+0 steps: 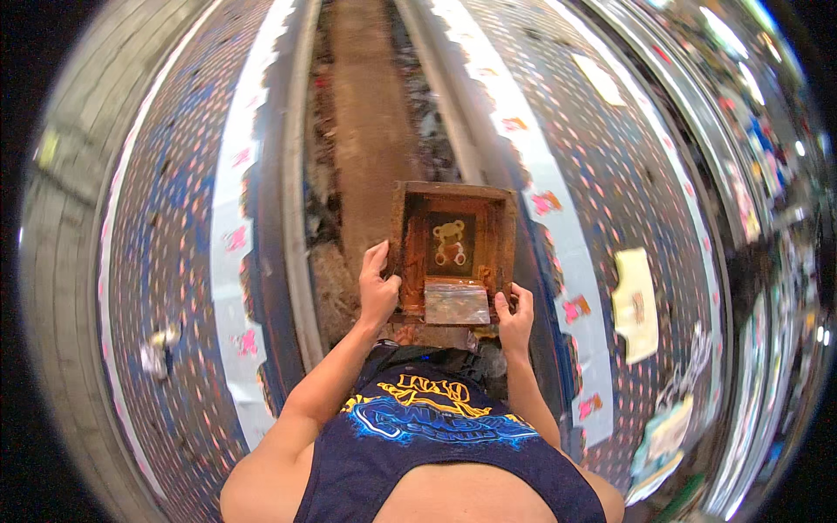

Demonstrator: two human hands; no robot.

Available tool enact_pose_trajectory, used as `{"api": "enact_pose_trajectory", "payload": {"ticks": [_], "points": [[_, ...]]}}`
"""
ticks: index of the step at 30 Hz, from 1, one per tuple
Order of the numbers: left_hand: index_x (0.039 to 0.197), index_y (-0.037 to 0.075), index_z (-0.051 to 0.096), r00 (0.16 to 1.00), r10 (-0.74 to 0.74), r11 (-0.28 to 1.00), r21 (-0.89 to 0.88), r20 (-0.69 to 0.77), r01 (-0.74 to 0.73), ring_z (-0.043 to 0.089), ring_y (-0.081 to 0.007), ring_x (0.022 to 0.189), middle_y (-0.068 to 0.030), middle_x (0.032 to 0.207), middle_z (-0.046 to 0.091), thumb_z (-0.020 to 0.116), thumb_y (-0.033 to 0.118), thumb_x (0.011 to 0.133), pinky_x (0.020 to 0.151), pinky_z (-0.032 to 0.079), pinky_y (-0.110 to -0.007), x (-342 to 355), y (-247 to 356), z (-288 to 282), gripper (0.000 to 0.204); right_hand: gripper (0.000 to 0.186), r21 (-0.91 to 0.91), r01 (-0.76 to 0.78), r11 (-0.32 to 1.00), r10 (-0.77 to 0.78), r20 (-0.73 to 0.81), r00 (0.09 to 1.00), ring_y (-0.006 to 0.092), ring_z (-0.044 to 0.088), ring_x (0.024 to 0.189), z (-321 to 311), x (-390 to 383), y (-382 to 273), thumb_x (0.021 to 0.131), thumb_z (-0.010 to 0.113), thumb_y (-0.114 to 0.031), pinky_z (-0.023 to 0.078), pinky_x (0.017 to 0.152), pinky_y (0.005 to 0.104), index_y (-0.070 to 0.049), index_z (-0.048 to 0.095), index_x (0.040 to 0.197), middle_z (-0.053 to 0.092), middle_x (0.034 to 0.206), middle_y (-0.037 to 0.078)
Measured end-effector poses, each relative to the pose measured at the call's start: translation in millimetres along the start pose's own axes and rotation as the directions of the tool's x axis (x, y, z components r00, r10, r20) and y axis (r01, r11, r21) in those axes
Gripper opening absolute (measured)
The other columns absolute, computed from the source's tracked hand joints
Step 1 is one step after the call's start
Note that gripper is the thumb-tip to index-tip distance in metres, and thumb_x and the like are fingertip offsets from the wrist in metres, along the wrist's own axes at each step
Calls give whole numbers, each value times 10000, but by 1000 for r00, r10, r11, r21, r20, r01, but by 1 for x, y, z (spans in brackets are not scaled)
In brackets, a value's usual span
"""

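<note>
The rusty brown square wooden screen frame with a teddy-bear motif [452, 248] is held by both hands: left hand [378, 292] clasped on its nine o'clock edge, right hand [514, 315] gripping its five o'clock corner. It seems mid-placement over the long patterned fabric-covered tabletop [602, 200], with rows likely left

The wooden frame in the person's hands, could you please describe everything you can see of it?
The wooden frame is a squarish, rust-brown, worn-looking piece with a thick raised border and a dark recessed centre showing a pale teddy bear shape. A small clear plastic bag lies over its near edge. It is held roughly level above a dirty brown strip between long printed fabric sheets. The left hand grips its left side and the right hand its near right corner.
</note>
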State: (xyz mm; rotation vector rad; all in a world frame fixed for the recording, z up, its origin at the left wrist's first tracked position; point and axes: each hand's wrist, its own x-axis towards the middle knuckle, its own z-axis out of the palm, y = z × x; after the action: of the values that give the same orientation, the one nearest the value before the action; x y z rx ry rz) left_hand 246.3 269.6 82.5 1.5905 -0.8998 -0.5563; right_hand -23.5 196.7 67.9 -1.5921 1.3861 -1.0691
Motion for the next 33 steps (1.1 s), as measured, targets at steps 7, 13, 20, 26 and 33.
{"api": "enact_pose_trajectory", "payload": {"ticks": [7, 13, 20, 26, 33], "points": [[1427, -46, 525, 936, -133, 989, 23, -325, 148, 521, -277, 1306, -151, 1385, 532, 530, -99, 762, 1126, 382, -338, -24, -3, -77, 667, 362, 57, 27, 998, -46, 362, 931, 200, 602, 1012, 70, 25, -46, 948, 739, -227, 490, 908, 339, 14, 612, 1187, 623, 1090, 88], [1422, -46, 527, 797, -144, 976, 47, -586, 211, 520, -274, 1307, -146, 1371, 537, 529, -110, 754, 1119, 372, -313, -87, 8, -104, 671, 371, 79, 122, 989, -145, 618, 773, 203, 615, 1036, 101, 28, -71, 964, 708, -249, 500, 913, 347, 12, 606, 1206, 648, 1094, 103], [1434, -40, 517, 562, -146, 950, 43, -814, 309, 513, -257, 1321, -137, 1374, 534, 532, -135, 750, 1109, 381, -301, -201, 29, -109, 690, 391, 221, 86, 971, -233, 817, 527, 191, 631, 1015, 113, -11, -74, 963, 707, -245, 509, 911, 347, 19, 596, 1228, 659, 1085, 98], [1457, -36, 493, 270, -304, 896, -178, -914, 406, 489, -256, 1346, -138, 1397, 512, 542, -143, 769, 1099, 392, -301, -324, 66, -66, 698, 378, 191, -18, 981, -180, 949, 258, 173, 616, 980, 94, -75, -75, 945, 729, -235, 499, 895, 325, 11, 614, 1208, 654, 1091, 84], [1451, -46, 493, 20, -191, 843, -154, -981, 516, 506, -260, 1321, -131, 1382, 516, 542, -152, 768, 1076, 431, -311, -454, 76, -36, 693, 340, 216, -10, 976, -216, 976, -17, 152, 605, 955, 70, -165, -78, 939, 734, -222, 499, 860, 315, 5, 634, 1173, 663, 1030, 65]]}}
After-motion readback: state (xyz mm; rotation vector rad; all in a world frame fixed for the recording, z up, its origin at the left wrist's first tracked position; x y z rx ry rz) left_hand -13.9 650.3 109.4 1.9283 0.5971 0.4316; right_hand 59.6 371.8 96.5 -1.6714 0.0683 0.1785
